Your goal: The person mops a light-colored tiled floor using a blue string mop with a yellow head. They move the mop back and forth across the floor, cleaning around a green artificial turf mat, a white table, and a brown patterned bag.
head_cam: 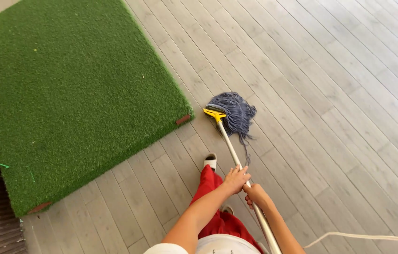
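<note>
Red trousers (210,197) and a white-toed shoe (210,162) show at the bottom edge, above which both hands clench 1 metal mop handle (229,148): the left hand (234,179) higher up the pole, the right hand (255,194) just below it, fingers wrapped round. Its blue-grey string mop head (234,114), under a yellow clamp (214,113), rests on the grey plank floor (330,117) just beside the corner of a green artificial-grass mat (72,94).

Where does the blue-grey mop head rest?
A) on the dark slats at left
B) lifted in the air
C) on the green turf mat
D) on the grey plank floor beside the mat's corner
D: the mop head lies on the plank floor, right of the turf mat.
</note>
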